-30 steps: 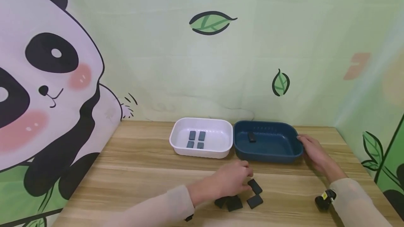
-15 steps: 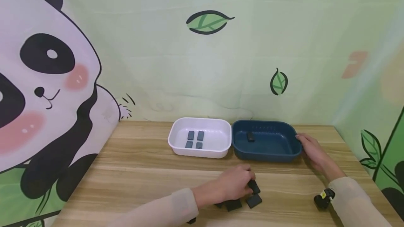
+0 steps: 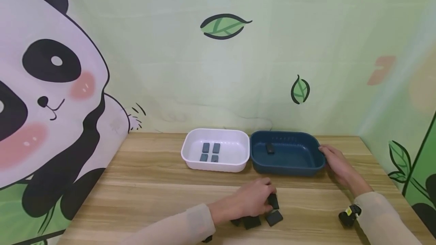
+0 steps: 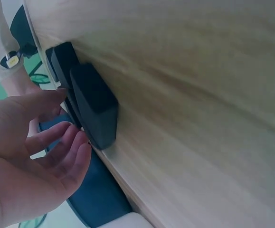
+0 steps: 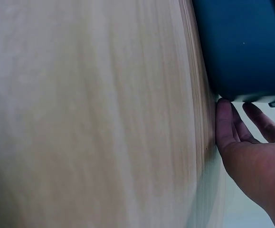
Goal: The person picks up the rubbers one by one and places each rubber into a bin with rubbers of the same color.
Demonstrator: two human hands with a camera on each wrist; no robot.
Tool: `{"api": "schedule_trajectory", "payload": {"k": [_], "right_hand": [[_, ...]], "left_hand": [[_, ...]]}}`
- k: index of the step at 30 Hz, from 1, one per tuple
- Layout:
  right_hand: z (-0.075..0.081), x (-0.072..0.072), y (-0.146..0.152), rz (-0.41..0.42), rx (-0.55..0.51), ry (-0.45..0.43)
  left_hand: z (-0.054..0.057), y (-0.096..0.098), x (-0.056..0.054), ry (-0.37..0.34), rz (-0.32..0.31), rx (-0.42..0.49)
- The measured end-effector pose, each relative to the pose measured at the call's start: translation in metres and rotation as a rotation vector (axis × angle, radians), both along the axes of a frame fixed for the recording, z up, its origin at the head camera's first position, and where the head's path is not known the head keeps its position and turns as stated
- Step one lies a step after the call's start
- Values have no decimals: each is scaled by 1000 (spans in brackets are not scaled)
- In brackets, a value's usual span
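My left hand (image 3: 250,197) reaches down over a small group of black rectangular blocks on the table. Its thumb and fingers pinch one black block (image 3: 273,202), partly hidden by the fingertips. Close by lie another black block (image 3: 274,218) and more blocks, one of them a thick block (image 3: 252,222), under the hand. In the left wrist view a large near block (image 4: 97,104) stands in front of the fingertips. My right hand (image 3: 338,163) grips the right end of a dark blue basin (image 3: 289,170), thumb at the rim and fingers against the outer wall. One dark block (image 3: 270,148) lies inside that basin.
A white basin (image 3: 216,166) stands left of the blue one, side by side with it; several grey-blue blocks (image 3: 206,148) lie in it in two rows. Both basins stand on the wooden table (image 3: 153,184) near its back edge, before a panda-print backdrop (image 3: 163,67).
My left hand has moved slightly right and down onto the black block, which has turned a little and shifted left. The right hand stays at the blue basin.
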State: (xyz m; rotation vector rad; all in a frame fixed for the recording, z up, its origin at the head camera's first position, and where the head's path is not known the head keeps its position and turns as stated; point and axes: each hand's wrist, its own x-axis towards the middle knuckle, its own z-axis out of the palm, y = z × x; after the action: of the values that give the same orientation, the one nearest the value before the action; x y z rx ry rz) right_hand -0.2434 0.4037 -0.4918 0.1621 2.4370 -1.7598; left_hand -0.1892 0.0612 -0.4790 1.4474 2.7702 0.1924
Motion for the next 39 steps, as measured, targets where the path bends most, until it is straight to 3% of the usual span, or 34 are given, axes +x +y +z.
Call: {"api": "schedule_trajectory", "payload": {"k": [4,13,19,23,26,33,39], "right_hand": [[0,1,-1,0,2,16],[1,2,-1,4,-2,11],[0,3,1,0,6,20],[0,3,0,-4,7,21],[1,2,1,-6,9,16],[1,1,2,1,-4,10],[-4,0,1,-4,-23,32]], "left_hand": [[-2,-4,-9,-36,19,-10],[-3,-7,-12,-61,62,-21],[1,-5,-18,-65,-10,-12],[13,-4,-24,-120,-54,38],[27,-3,-30,-153,-44,101],[60,5,-53,-128,6,180],[71,19,-80,-100,55,174]]}}
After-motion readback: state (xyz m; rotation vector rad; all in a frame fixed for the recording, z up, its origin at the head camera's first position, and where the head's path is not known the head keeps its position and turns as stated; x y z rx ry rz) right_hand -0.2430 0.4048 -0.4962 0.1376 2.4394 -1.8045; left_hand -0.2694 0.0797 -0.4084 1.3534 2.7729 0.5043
